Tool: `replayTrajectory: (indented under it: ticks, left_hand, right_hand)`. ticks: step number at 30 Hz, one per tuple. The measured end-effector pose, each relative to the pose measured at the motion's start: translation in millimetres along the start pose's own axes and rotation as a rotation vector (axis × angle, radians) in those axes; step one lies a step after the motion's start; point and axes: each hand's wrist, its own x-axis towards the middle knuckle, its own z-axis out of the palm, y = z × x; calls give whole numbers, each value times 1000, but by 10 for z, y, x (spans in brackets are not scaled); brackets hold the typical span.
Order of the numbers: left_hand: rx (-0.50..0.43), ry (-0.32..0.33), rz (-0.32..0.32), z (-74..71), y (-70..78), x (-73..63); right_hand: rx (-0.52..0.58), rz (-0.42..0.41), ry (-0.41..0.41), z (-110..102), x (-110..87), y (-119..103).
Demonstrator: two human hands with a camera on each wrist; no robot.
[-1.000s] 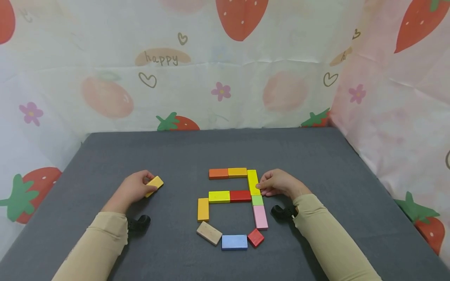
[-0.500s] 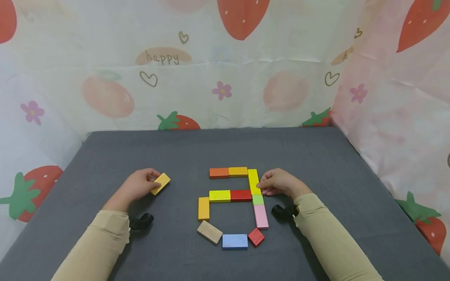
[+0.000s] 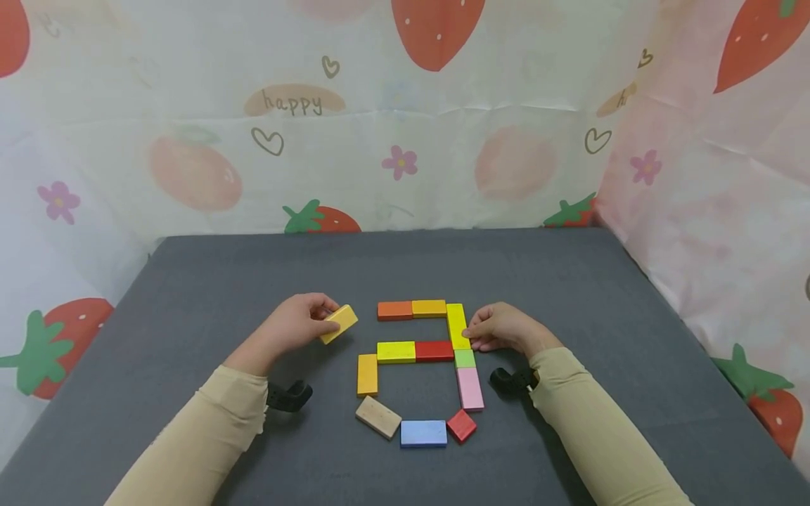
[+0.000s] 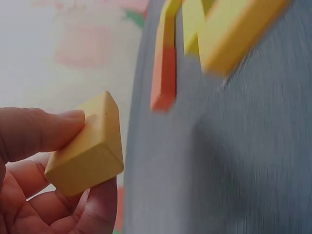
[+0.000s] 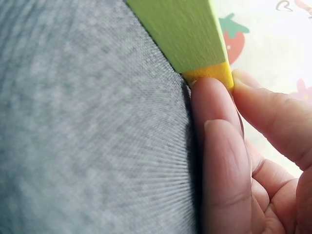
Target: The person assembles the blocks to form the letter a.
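My left hand pinches a light yellow block between thumb and fingers, raised over the table left of the block figure. In the left wrist view the thumb lies on one face of this light yellow block. My right hand holds the side of the bright yellow block that lies at the figure's upper right. In the right wrist view two fingertips touch the side of that yellow block, with the thumb at its upper edge. Next to it lies the green block.
Flat on the dark grey table lie an orange block, a red block, a pink block, a blue block, a plain wooden block and a small red block. A printed curtain stands behind.
My left hand has moved right with the light yellow block, toward the figure. The right hand stays at the bright yellow block, and the laid blocks keep their places.
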Motion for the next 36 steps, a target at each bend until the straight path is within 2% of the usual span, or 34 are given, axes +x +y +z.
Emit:
replayTrajectory:
  ticks: [9, 23, 28, 33, 36]
  left_hand:
    - [-12, -112, 103, 313, 450, 29]
    - [76, -261, 287, 699, 990, 94]
    - [90, -346, 359, 810, 1125, 91]
    - [107, -422, 459, 906, 1207, 76]
    - [109, -462, 498, 963, 1250, 61]
  right_hand:
    - [1, 11, -1, 16, -9, 4]
    - [0, 11, 8, -3, 27, 14]
    - [11, -12, -6, -12, 25, 23]
    - [18, -35, -22, -9, 9, 22]
    - [21, -41, -25, -10, 4, 17]
